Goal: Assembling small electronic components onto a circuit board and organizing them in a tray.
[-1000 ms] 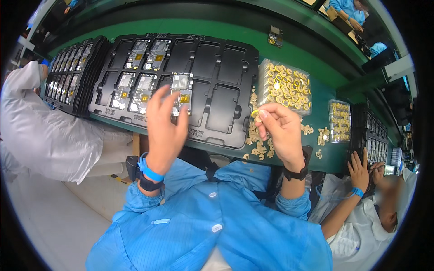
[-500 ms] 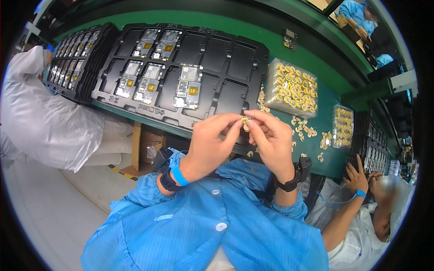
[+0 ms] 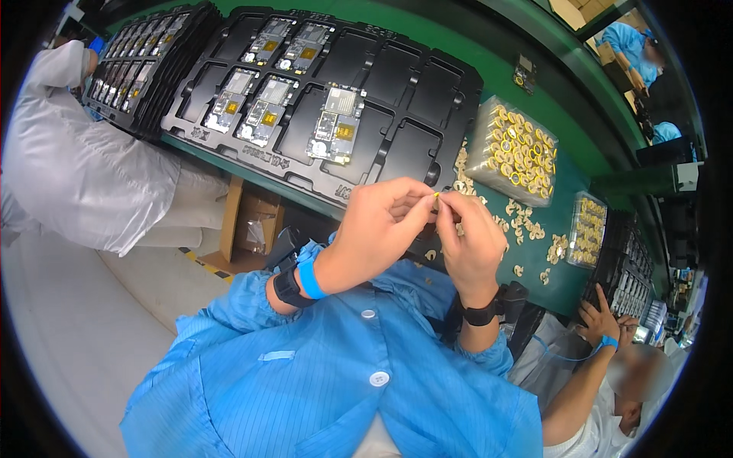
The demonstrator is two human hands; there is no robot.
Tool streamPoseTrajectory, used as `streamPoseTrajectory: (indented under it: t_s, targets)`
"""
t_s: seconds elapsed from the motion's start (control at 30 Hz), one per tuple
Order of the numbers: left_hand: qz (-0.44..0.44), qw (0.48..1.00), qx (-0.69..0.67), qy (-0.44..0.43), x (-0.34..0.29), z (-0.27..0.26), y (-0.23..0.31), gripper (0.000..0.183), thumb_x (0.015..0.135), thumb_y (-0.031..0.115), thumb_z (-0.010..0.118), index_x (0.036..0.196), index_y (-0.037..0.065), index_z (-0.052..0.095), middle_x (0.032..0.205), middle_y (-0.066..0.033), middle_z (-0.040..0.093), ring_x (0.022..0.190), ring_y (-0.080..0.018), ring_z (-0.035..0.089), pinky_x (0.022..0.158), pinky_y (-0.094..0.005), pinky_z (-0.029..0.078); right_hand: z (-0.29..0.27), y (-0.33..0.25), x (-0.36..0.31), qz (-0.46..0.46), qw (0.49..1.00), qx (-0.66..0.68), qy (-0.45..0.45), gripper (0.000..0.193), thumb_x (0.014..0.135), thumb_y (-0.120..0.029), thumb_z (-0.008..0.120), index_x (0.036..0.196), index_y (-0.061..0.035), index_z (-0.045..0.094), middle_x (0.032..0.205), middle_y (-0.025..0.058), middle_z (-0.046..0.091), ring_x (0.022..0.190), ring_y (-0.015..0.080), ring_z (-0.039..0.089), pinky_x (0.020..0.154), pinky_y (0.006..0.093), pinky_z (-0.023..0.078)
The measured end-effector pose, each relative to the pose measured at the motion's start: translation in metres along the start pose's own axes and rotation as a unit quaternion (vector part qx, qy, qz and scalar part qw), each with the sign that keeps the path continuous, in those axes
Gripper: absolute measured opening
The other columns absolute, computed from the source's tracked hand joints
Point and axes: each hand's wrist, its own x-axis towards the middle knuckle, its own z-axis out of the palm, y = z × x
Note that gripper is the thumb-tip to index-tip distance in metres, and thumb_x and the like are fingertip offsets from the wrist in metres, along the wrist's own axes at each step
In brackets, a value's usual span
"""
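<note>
In front of my chest, both hands meet at the fingertips over a small yellow-edged piece (image 3: 436,196); most of it is hidden by the fingers. My left hand (image 3: 380,229) is closed in a pinch on its left side. Closed on the other side is my right hand (image 3: 472,248), thumb and forefinger pressed together. Just beyond lies a black moulded tray (image 3: 382,114) with several circuit boards in its pockets. The nearest circuit board (image 3: 336,126) lies somewhat askew, with a silver shield and a gold-coloured patch.
To the right stands a clear box (image 3: 489,169) of yellow-rimmed round pieces, with cream scraps (image 3: 523,221) scattered nearby. A second clear container (image 3: 586,229) is further right. Stacked black trays (image 3: 145,72) rise at left. A loose board (image 3: 524,74) lies behind. Co-workers sit on both sides.
The view has shifted, so tray and boxes appear higher and further right. My hands remain together; the small piece is turned and more covered by my fingers.
</note>
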Motion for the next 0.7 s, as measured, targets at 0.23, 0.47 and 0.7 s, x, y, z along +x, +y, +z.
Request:
streamPoseTrajectory:
  t_s: [0.23, 0.47, 0.7]
  targets:
    - [-0.08, 0.996, -0.05, -0.004, 0.005, -0.004, -0.005, 0.02, 0.105, 0.01, 0.068, 0.112, -0.008, 0.073, 0.1, -0.0131, 0.079, 0.089, -0.0139, 0.077, 0.074, -0.027, 0.064, 0.005, 0.017, -0.006, -0.072, 0.997, -0.035, -0.005, 0.023, 0.089, 0.007, 0.075, 0.11, 0.0018, 0.067, 0.092, 0.0157, 0.069, 0.079, 0.0327, 0.071, 0.068, 0.0406, 0.058]
    - [-0.094, 0.991, -0.091, 0.022, 0.006, -0.003, -0.009, 0.019, 0.106, 0.01, 0.067, 0.112, -0.008, 0.072, 0.101, -0.0158, 0.079, 0.089, -0.0186, 0.079, 0.074, -0.0277, 0.065, 0.0, 0.02, -0.01, -0.071, 0.997, -0.032, -0.027, 0.024, 0.089, 0.008, 0.075, 0.11, 0.0016, 0.067, 0.094, 0.0163, 0.069, 0.08, 0.0336, 0.071, 0.069, 0.0416, 0.058]
    - [-0.047, 0.995, -0.062, 0.063, 0.003, -0.004, 0.0, 0.019, 0.107, 0.007, 0.065, 0.117, -0.007, 0.071, 0.109, -0.019, 0.078, 0.096, -0.0257, 0.079, 0.082, -0.0334, 0.064, -0.02, 0.031, -0.03, 0.073, 0.992, 0.009, 0.106, 0.013, 0.094, 0.002, 0.075, 0.106, 0.0033, 0.07, 0.09, 0.0145, 0.071, 0.075, 0.0283, 0.07, 0.07, 0.036, 0.057]
